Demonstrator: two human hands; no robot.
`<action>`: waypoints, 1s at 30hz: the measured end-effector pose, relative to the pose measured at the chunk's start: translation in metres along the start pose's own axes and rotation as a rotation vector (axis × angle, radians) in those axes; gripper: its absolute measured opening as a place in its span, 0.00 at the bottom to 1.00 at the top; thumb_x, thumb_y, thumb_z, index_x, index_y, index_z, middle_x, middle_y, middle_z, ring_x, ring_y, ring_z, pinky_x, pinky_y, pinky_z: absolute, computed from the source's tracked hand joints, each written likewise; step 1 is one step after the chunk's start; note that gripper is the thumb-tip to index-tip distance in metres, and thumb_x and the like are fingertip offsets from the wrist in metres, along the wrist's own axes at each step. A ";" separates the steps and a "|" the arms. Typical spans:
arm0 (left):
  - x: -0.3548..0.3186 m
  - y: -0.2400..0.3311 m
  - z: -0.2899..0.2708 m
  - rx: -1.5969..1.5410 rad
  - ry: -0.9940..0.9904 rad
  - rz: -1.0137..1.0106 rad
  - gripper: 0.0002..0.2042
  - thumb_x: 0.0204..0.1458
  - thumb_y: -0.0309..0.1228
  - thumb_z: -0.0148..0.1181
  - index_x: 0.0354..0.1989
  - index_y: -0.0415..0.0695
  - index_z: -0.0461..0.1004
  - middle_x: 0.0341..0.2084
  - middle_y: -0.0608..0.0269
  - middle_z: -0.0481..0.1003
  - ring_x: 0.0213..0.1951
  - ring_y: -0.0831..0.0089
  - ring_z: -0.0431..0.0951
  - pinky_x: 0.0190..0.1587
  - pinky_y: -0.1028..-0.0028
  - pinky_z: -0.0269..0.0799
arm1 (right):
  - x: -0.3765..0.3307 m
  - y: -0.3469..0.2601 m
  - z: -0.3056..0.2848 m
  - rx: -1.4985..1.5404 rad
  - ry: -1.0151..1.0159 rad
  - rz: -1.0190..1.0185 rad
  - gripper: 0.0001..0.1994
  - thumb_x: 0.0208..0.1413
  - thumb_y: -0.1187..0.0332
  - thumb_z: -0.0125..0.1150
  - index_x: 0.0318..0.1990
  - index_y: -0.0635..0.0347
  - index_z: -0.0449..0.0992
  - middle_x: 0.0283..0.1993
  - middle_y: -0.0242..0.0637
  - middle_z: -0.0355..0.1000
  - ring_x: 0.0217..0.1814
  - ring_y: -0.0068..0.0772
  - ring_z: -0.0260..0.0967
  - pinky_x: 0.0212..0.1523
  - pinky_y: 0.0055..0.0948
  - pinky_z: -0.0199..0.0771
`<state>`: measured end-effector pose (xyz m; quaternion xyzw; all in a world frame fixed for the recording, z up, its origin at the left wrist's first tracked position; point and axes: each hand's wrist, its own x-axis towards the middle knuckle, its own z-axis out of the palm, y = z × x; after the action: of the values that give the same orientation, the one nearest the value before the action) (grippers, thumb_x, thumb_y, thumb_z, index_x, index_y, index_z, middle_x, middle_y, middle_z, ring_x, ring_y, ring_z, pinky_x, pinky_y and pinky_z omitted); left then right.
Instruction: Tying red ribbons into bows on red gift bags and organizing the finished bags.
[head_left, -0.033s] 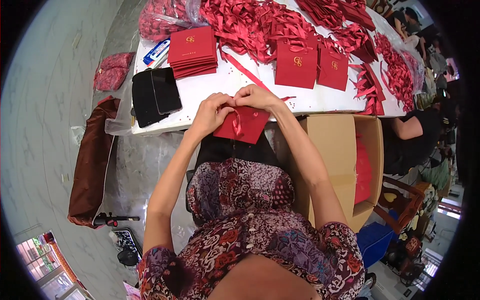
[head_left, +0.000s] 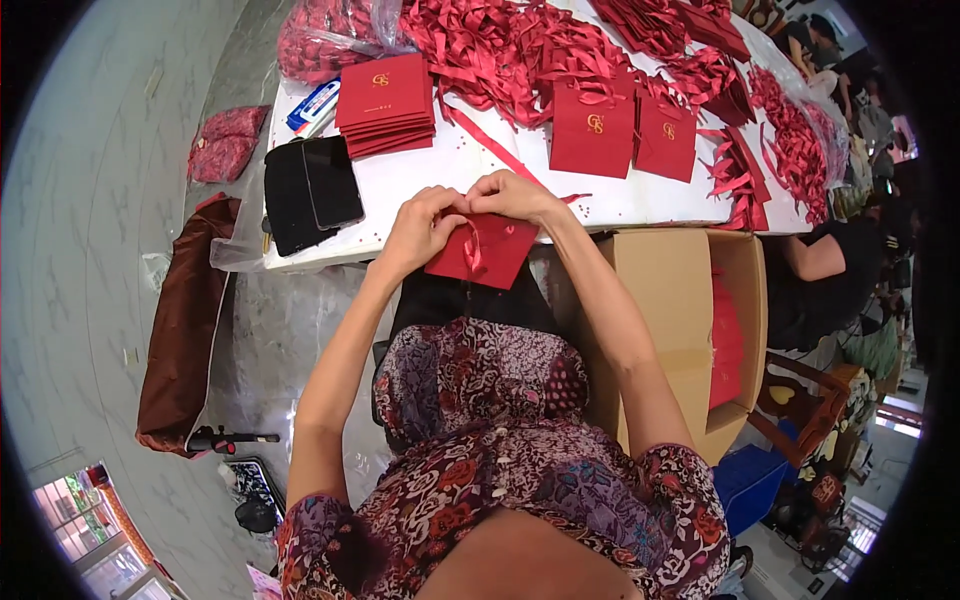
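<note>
Just over the table's near edge, both hands hold a small red paper bag (head_left: 505,255) by its upper edge, with its lower edge hanging above my lap. A shiny red ribbon (head_left: 474,255) dangles down the face of the bag. My left hand (head_left: 424,228) is closed, thumb and fingers pinching at the bag's top left. Beside it, my right hand (head_left: 512,196) pinches at the top as well, its fingertips nearly touching the left ones. What exactly lies between the fingertips is too small to make out.
On the white table (head_left: 400,190) are a stack of red bags (head_left: 385,105), a black phone (head_left: 333,182) on a black cloth, and a heap of red ribbons (head_left: 500,60). More red bags (head_left: 592,130) lie right. An open cardboard box (head_left: 660,300) stands beside my right arm. A person (head_left: 830,265) sits beyond.
</note>
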<state>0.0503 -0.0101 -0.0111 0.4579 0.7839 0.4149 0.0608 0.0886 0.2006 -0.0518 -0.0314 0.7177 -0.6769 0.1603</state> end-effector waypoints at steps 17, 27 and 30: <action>0.001 -0.007 0.014 0.095 0.068 -0.026 0.06 0.51 0.26 0.63 0.31 0.39 0.73 0.21 0.58 0.73 0.22 0.71 0.71 0.28 0.72 0.67 | 0.029 0.012 -0.009 -0.153 0.547 0.092 0.11 0.52 0.64 0.67 0.30 0.64 0.82 0.26 0.29 0.76 0.28 0.17 0.68 0.30 0.21 0.68; 0.001 -0.028 0.014 0.075 0.109 -0.392 0.09 0.49 0.31 0.66 0.31 0.39 0.74 0.25 0.54 0.79 0.31 0.56 0.81 0.35 0.65 0.73 | -0.014 0.003 -0.010 -0.690 0.734 0.215 0.20 0.52 0.50 0.64 0.29 0.61 0.82 0.26 0.40 0.78 0.28 0.39 0.77 0.35 0.37 0.74; 0.005 -0.028 0.020 0.119 0.119 -0.361 0.09 0.49 0.31 0.66 0.31 0.39 0.74 0.25 0.53 0.79 0.31 0.56 0.81 0.35 0.65 0.73 | -0.003 0.005 -0.001 -0.774 0.775 0.235 0.18 0.47 0.52 0.68 0.28 0.60 0.82 0.27 0.44 0.78 0.33 0.46 0.77 0.37 0.40 0.75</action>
<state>0.0381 -0.0012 -0.0429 0.2874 0.8787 0.3763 0.0607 0.0920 0.2026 -0.0558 0.2435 0.9189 -0.3037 -0.0639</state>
